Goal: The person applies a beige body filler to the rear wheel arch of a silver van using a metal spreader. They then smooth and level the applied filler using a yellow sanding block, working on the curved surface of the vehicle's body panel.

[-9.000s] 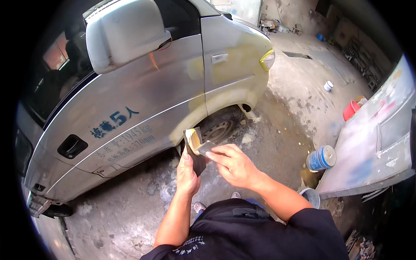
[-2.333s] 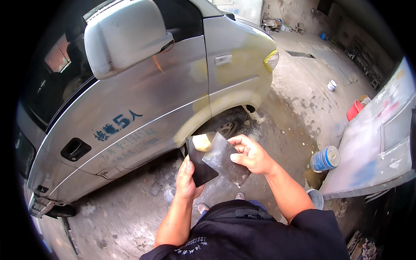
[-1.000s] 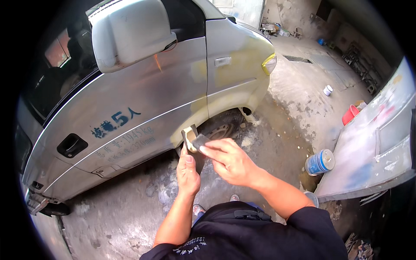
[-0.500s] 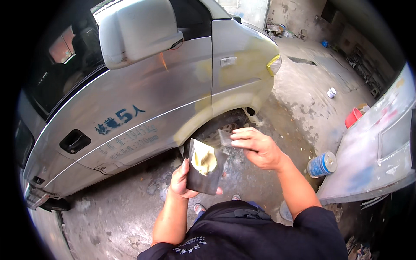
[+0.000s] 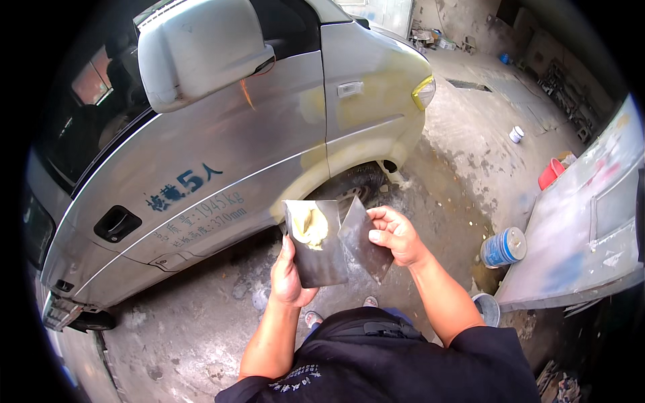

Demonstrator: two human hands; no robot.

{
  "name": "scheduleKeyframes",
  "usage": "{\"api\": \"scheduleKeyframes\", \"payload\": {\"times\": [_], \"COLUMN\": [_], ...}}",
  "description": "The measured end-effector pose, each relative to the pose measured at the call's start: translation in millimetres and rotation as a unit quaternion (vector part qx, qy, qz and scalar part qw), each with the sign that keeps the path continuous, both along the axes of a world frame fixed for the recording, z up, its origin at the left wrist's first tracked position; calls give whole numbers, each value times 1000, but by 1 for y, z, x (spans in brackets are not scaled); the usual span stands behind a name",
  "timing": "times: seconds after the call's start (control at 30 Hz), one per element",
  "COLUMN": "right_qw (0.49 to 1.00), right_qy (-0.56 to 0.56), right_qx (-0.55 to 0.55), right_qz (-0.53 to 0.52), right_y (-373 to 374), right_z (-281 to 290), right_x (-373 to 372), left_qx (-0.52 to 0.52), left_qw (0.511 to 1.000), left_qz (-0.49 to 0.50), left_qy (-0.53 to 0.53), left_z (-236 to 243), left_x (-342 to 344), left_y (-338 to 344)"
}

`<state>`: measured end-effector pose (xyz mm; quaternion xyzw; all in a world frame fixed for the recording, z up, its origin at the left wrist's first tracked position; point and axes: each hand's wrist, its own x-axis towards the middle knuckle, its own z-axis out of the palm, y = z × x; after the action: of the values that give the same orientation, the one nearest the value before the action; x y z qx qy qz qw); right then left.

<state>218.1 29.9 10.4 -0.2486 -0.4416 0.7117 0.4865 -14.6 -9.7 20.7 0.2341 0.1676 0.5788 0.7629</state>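
Note:
My left hand (image 5: 290, 277) grips a dark, flat rectangular plate (image 5: 326, 265) by its lower left edge. A lump of pale yellow putty (image 5: 309, 227) sits on the plate's upper part. My right hand (image 5: 396, 236) pinches a second thin dark sheet, a putty spreader (image 5: 365, 243), by its right side. The spreader is tilted, with its left edge right beside the plate; whether they touch I cannot tell. Beyond them stands a silver van (image 5: 269, 141), with yellowish filler patches around its front wheel arch (image 5: 316, 176).
A blue-and-white bucket (image 5: 504, 247) stands at the right beside a leaning painted panel (image 5: 578, 221). An open pail (image 5: 486, 309) is near my right elbow. Farther off are a red basin (image 5: 551, 173) and a small white can (image 5: 516, 134). The van's mirror (image 5: 201, 57) juts out at upper left.
My right hand has come down and turned, so the spreader now shows its broad face beside the plate. My left hand has raised the plate slightly, with the putty still on it.

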Motion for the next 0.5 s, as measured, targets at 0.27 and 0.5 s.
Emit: {"api": "scheduleKeyframes", "payload": {"times": [0.27, 0.5], "right_qw": [991, 996], "right_qy": [-127, -87], "right_qx": [31, -10], "right_qz": [22, 27], "right_y": [-29, -10], "right_z": [9, 26], "right_x": [-4, -27], "left_qx": [63, 235], "left_qw": [997, 911], "left_qz": [38, 97], "left_qy": [36, 324], "left_z": [3, 4], "left_x": [3, 7], "left_y": [0, 4]}}
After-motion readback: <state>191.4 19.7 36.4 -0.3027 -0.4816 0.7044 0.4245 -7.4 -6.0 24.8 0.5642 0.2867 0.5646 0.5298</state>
